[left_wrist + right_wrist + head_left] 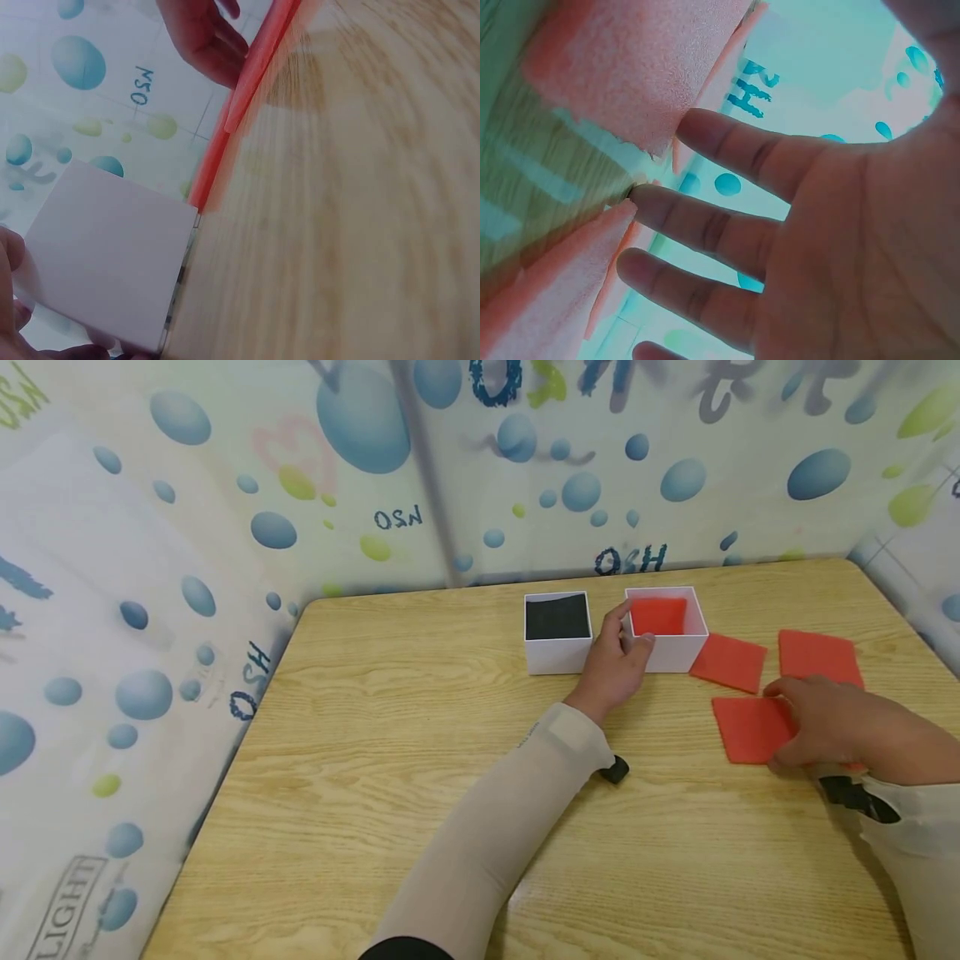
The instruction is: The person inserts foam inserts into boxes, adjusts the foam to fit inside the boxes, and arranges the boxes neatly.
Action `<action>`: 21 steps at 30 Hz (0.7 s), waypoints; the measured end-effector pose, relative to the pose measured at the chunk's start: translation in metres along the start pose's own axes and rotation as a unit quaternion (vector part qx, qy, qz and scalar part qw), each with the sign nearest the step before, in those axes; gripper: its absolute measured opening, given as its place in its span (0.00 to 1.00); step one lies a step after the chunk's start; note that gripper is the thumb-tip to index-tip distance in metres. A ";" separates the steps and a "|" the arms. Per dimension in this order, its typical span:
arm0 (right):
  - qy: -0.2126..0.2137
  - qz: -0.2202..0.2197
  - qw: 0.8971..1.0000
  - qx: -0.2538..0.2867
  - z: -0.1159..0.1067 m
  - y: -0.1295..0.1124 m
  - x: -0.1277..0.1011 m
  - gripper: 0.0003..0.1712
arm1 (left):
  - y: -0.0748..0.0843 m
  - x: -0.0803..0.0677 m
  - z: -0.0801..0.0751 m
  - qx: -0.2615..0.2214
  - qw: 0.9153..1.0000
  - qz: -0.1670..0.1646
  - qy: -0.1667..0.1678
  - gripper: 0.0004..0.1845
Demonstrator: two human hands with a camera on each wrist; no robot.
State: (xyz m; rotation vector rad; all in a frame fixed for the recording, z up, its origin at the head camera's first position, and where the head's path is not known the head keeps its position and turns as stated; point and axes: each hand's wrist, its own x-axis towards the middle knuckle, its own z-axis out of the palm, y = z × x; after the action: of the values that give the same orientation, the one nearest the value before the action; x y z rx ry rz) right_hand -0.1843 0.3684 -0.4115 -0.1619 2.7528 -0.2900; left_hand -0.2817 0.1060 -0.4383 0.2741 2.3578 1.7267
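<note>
"Right hand (847, 728) first, at three o'clock on the table. Is it holding anything?"

"Nothing that I can make out. Its fingers are straight and spread, their tips at the edges of soft-looking red material; such a reach probably suits feeling for the rim of something thin and flat."

"Where is that material?"

"One red square (750, 732) lies flat at nine o'clock from the hand, its right side hidden beneath it. More red peeps out below the palm; I cannot tell whether that is a separate piece."

"And the other hand?"

"Left hand (609, 675), close to the middle, grips a white box (675, 654) at its two o'clock, thumb on the near wall and fingers along the left side. Held so, the box is likely steadied while its top is left uncovered. A red sheet (657, 617) sits inside."

"What stands around it?"

"At four o'clock from the box, a second square (729, 663) touches or nearly touches its right wall. A third square (821, 654) is near twelve o'clock from the right hand. At ten o'clock from the left hand, another box (558, 657), also white, holds a black sheet (557, 617). The two stand side by side with a gap between, presumably to separate the colours."

"Farthest away?"

"At twelve o'clock, the wooden table (360, 735) ends before a pale backdrop (225, 460) printed with blue and green bubbles."
</note>
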 end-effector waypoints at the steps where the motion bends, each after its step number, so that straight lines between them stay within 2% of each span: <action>1: 0.000 -0.001 1.000 -0.003 0.000 0.000 0.000 0.62 | 0.000 0.000 0.000 0.000 1.000 0.001 0.000 0.32; 9: 0.001 0.018 1.000 -0.015 0.004 -0.006 -0.002 0.65 | 0.000 0.000 0.000 0.001 1.000 -0.003 0.000 0.32; 21: -0.003 0.023 1.000 -0.013 0.004 -0.008 -0.002 0.67 | 0.000 0.000 0.000 0.002 1.000 0.005 -0.001 0.32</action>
State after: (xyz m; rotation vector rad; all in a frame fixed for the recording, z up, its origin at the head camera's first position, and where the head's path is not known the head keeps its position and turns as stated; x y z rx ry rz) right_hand -0.1802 0.3606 -0.4132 -0.1062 2.7515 -0.2421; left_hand -0.2815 0.1056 -0.4386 0.2889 2.3628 1.7252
